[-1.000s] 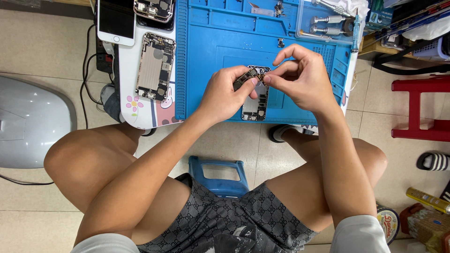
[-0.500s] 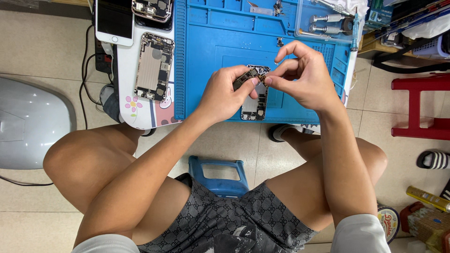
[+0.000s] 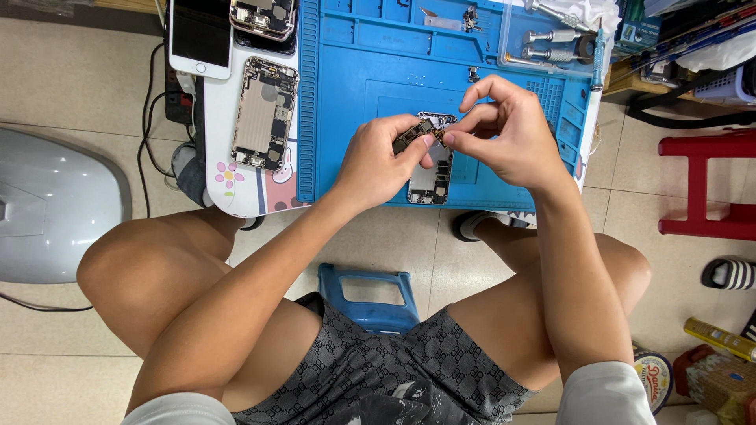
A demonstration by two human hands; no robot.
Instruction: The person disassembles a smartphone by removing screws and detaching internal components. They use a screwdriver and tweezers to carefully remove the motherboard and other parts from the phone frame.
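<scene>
My left hand [image 3: 379, 160] and my right hand [image 3: 504, 135] meet above a blue work mat [image 3: 354, 86], both pinching a small dark circuit board [image 3: 415, 132] with gold contacts. My right thumb and forefinger grip its right end; my left thumb and fingers hold its left end. Directly beneath the board lies an opened phone body [image 3: 431, 175], its insides facing up, partly hidden by my fingers.
A second opened phone shell [image 3: 264, 114] lies on a white table [image 3: 236, 193] left of the mat, with a white phone [image 3: 200, 35] behind it. Screwdrivers in a clear tray [image 3: 551, 35] sit at the mat's far right. A red stool [image 3: 709, 185] stands right; a blue stool [image 3: 368, 295] is under me.
Both hands have stayed over the opened phone with the small board; the fingers shifted only slightly.
</scene>
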